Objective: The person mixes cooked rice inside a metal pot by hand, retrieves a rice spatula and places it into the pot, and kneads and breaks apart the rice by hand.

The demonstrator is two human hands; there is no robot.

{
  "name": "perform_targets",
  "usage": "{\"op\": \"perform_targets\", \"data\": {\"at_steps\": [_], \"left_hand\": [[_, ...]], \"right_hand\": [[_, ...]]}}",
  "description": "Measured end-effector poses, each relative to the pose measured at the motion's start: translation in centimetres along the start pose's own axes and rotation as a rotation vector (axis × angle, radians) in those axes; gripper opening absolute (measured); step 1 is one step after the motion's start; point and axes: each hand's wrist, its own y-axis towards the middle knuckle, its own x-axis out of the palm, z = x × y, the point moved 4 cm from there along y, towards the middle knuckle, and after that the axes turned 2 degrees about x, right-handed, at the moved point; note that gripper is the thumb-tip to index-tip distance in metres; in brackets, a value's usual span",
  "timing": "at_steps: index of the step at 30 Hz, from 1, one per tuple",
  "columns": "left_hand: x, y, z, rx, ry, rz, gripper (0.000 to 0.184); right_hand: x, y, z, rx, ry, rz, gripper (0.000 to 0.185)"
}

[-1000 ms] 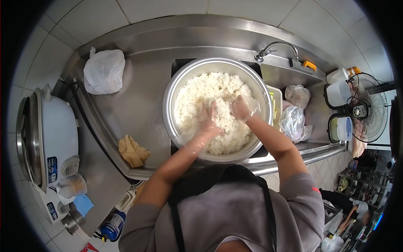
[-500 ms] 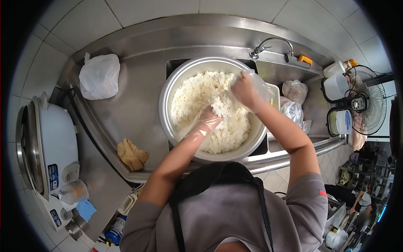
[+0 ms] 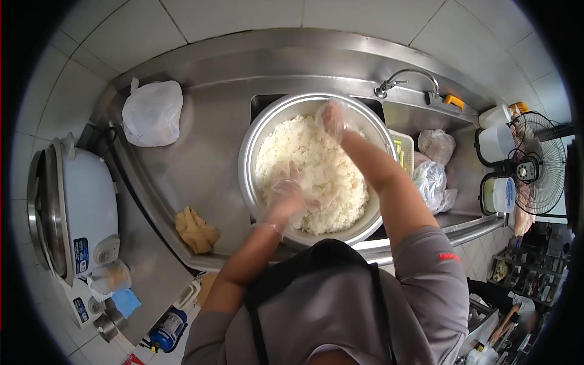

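Observation:
A large round metal pot holds a heap of cooked white rice. Both my hands wear loose clear plastic gloves. My left hand rests on the rice at the near left of the pot, fingers apart, with some grains around them. At the far side, my right hand is by the inner wall close to the rim. Its fingers look curled in, and the glove and blur hide whatever may be in them.
Around the pot is a steel sink counter with a white plastic bag and a tan cloth. To the right are a tap, a basket, bagged items and a fan. A rice cooker stands left.
My right hand has moved away from me toward the pot's far rim. My left hand has shifted left and its fingers have spread. The clump of rice near it is no longer raised.

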Motion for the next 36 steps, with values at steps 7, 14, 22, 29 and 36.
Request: {"op": "perform_targets", "data": {"at_steps": [7, 14, 22, 29, 36], "left_hand": [[4.6, 4.3, -3.7, 0.188, -0.283, 0.329, 0.147], [4.2, 2.9, 1.3, 0.231, 0.021, 0.279, 0.148], [4.2, 4.9, 2.1, 0.357, -0.290, 0.462, 0.052], [-1.7, 4.1, 1.9, 0.130, 0.151, 0.276, 0.058], [-6.2, 8.1, -3.3, -0.198, 0.262, 0.124, 0.110]], "right_hand": [[-4.8, -6.8, -3.5, -0.215, -1.980, -0.129, 0.025], [-8.5, -13.5, 0.2, -0.874, -3.694, -0.446, 0.022], [0.5, -21.5, 4.5, -1.390, -2.493, 0.000, 0.010], [5.6, -23.3, 2.7, -0.966, -3.297, 0.512, 0.022], [-0.5, -17.0, -1.5, -0.537, -3.467, 0.876, 0.019]]}}
